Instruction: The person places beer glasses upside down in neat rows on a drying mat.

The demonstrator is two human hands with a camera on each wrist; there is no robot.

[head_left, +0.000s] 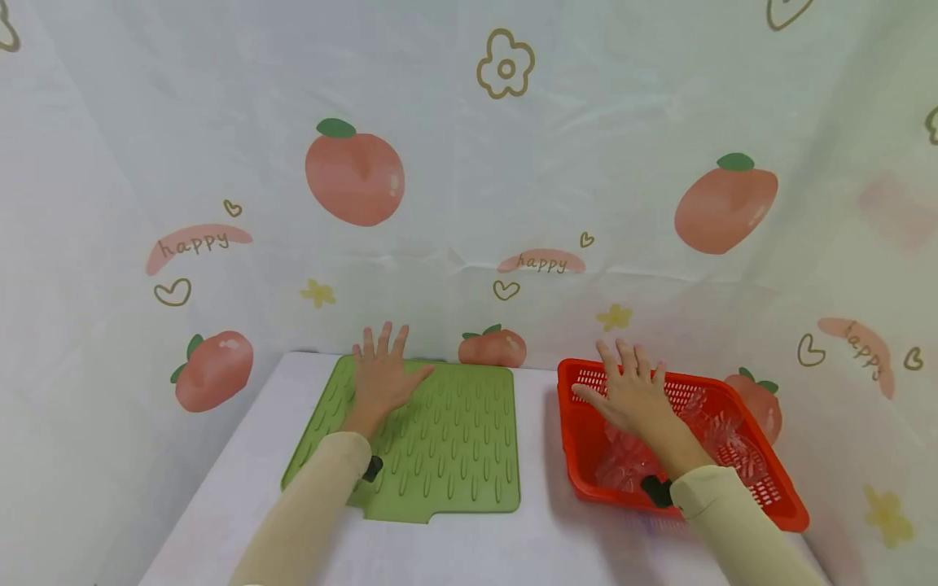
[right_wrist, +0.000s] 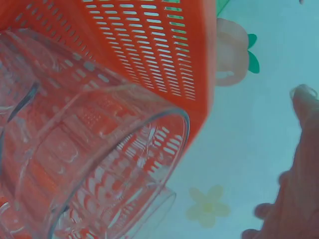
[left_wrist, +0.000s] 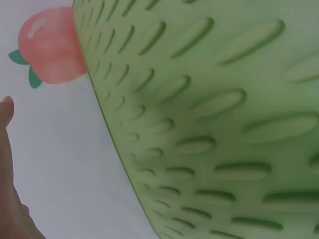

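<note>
In the head view, the left hand [head_left: 382, 378] hovers with spread, straight fingers over the upper left of a green ridged mat [head_left: 462, 439]. The right hand [head_left: 634, 397], fingers likewise spread, is above a red perforated basket [head_left: 575, 456] that holds several clear cups [head_left: 623, 464]. In the right wrist view, a clear cup [right_wrist: 94, 144] lies on its side in the basket [right_wrist: 199, 59], and part of the right hand [right_wrist: 294, 184] shows at the right edge. The left wrist view has part of the left hand [left_wrist: 11, 184] beside the mat [left_wrist: 199, 119]. Neither hand holds anything.
A white table [head_left: 542, 537] bears the mat on the left and the basket on the right. Behind and at both sides hangs a pale cloth [head_left: 440, 163] printed with peaches, hearts and flowers, close to the back edges of mat and basket.
</note>
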